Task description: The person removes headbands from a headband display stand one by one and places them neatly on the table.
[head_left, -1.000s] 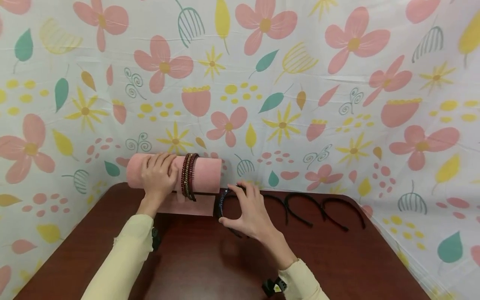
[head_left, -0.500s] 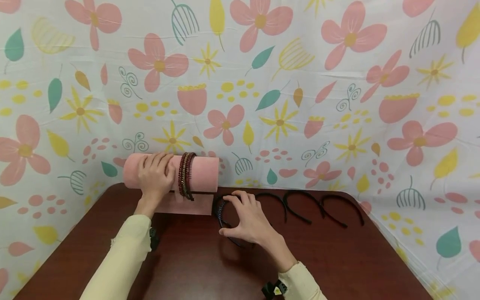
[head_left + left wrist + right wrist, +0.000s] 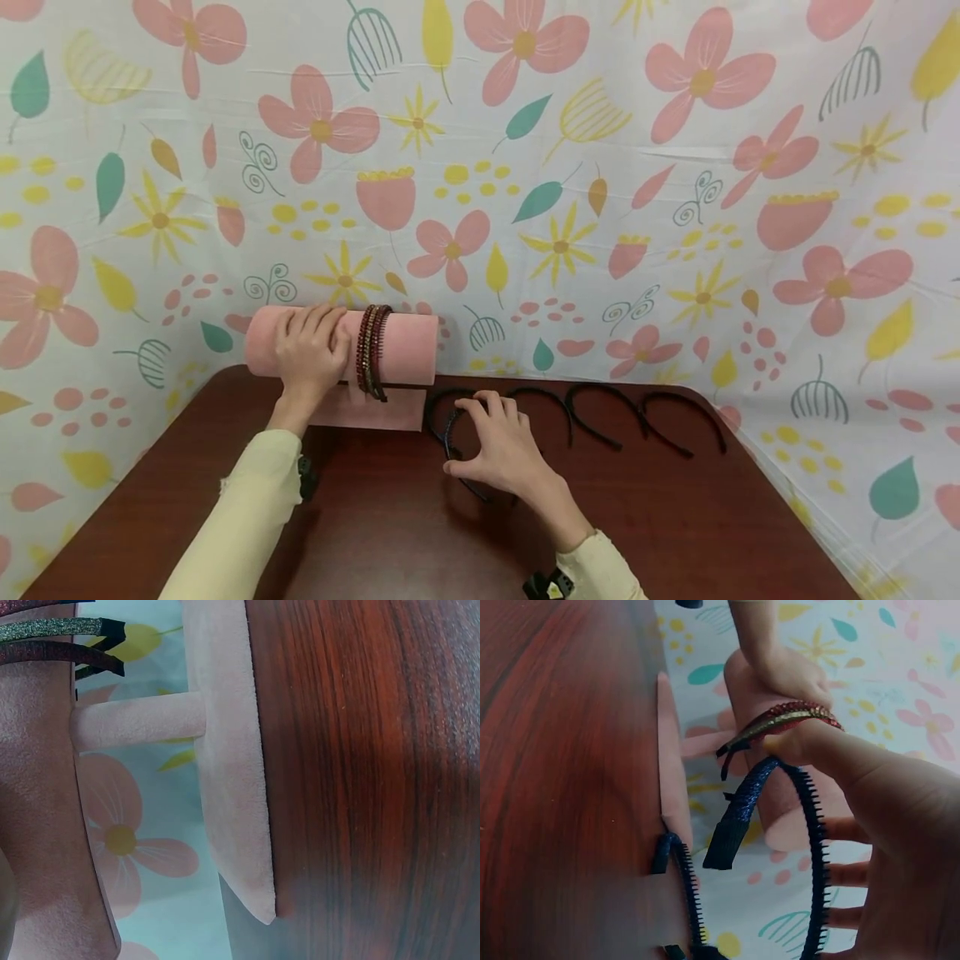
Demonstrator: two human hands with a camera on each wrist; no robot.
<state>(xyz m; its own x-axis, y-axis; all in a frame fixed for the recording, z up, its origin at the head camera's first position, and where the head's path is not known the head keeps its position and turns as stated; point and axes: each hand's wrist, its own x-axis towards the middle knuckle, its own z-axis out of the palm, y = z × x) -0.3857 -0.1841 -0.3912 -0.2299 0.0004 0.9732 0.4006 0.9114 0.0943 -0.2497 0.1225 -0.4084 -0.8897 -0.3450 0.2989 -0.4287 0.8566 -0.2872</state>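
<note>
Centrally in the head view, low in the frame, your right hand [image 3: 506, 450] holds a dark blue glittery headband [image 3: 751, 789] between thumb and fingertips, the fingers well parted along its curve; your left hand [image 3: 311, 350], left of centre, lies over the pink roll [image 3: 412, 346], its fingers bent round the top. Note the governing relation: the roll's long axis runs left to right across the frame, and its free right end faces the side where you hold the headband; the headband lies to the lower right of that end, apart from it, with its arched side turned left. Your right hand is the nearer to this end; between it and your left hand, the dark red and gold bands [image 3: 372, 350] encircle the roll. The right-wrist view shows the headband's toothed underside towards your fingers, one dark tip hanging near mid-frame; the far tip cannot be made out there. Beneath the roll, the flat pink base [image 3: 397, 410] rests on the wooden table [image 3: 375, 517]; to its right, a row of black headbands [image 3: 617, 445] lies along the table's back edge, the nearest just beside the base and partly behind your right hand.
</note>
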